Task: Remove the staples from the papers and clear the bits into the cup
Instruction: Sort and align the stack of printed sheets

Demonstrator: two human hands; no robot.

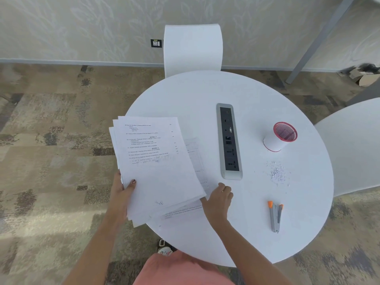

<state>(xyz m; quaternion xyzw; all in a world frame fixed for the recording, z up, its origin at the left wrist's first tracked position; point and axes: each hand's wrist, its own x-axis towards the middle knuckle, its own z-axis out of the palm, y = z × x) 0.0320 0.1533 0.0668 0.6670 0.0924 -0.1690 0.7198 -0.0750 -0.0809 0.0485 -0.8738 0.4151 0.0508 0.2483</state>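
One cup (282, 136), one stapler (276, 217).

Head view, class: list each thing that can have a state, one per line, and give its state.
Paper stack: lifted, gripped by the left hand.
Sheets on table: lying flat under the right hand.
Cup: upright, mouth open.
Paper bits: scattered on the table, outside the cup.
Stapler: lying closed, untouched.

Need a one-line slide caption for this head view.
Left hand lifts a paper stack; right hand rests on table sheets, bits between cup and stapler.
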